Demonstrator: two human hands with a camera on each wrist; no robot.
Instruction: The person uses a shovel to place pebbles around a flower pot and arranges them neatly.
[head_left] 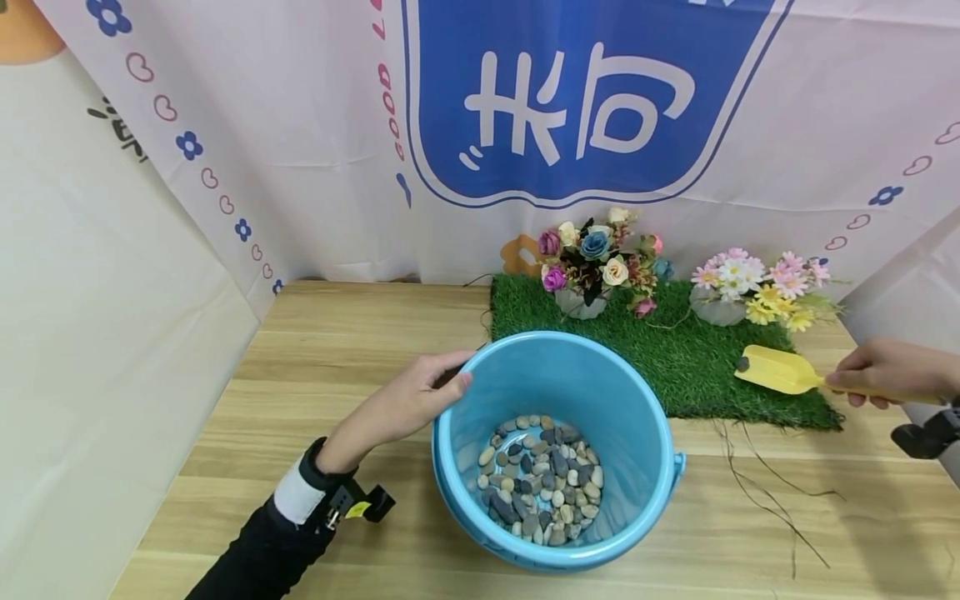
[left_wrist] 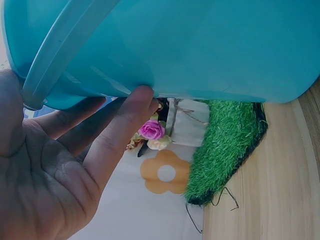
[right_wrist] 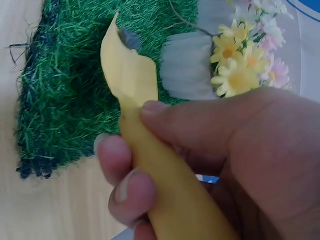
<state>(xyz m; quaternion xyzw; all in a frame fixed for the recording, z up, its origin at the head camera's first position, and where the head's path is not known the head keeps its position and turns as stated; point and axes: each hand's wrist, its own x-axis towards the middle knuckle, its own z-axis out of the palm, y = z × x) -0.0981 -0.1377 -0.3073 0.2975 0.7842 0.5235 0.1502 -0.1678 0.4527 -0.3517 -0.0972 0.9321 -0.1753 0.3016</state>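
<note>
My left hand (head_left: 401,402) grips the left rim of a blue bucket (head_left: 555,562), thumb at the rim and fingers along the outer wall. Many grey, tan and dark pebbles (head_left: 551,483) lie on the bucket's bottom. At the right, my right hand (head_left: 896,372) holds a small yellow shovel (head_left: 783,371) by its handle, thumb along the top and fingers curled beneath. The shovel's blade is over a green grass mat (head_left: 675,367). One dark pebble (right_wrist: 130,39) shows at the blade's tip.
Behind the bucket, a pot of mixed roses (head_left: 600,267) stands on the mat. A pot of pink, white and yellow daisies (head_left: 761,287) is at its right. Loose dark strands (head_left: 772,496) lie on the wooden table (head_left: 337,342). A printed cloth (head_left: 315,150) hangs behind.
</note>
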